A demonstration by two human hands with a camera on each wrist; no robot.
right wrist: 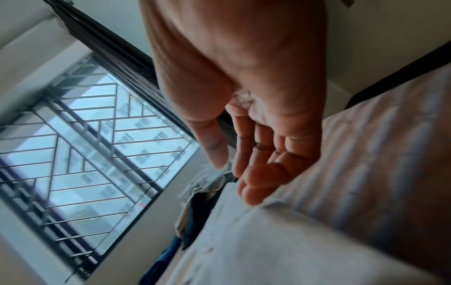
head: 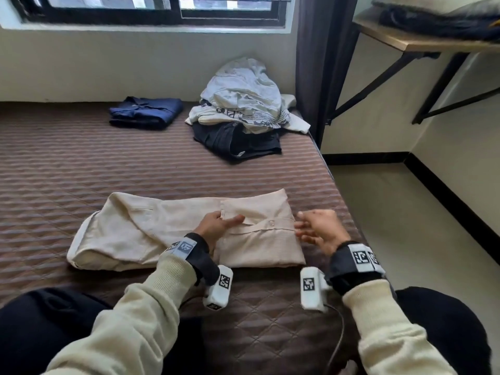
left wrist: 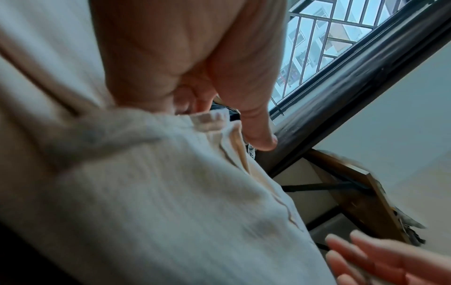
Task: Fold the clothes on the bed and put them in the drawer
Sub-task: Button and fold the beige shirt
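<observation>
daylight comes in from the window [head: 151, 9] ahead of me, soft and even, so the bed [head: 81, 163] carries only faint shadows. my head view is fairly sharp, though straight lines bow toward its edges. both wrist views are smeared with blur: the cloth [left wrist: 171, 192] close to the lens is out of focus, and the bright panes [right wrist: 85, 154] look washed out.

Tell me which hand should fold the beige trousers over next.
Left, probably. The left hand already pinches the waistband of the beige trousers, while the right hand is open at their right edge, holding nothing.
</observation>
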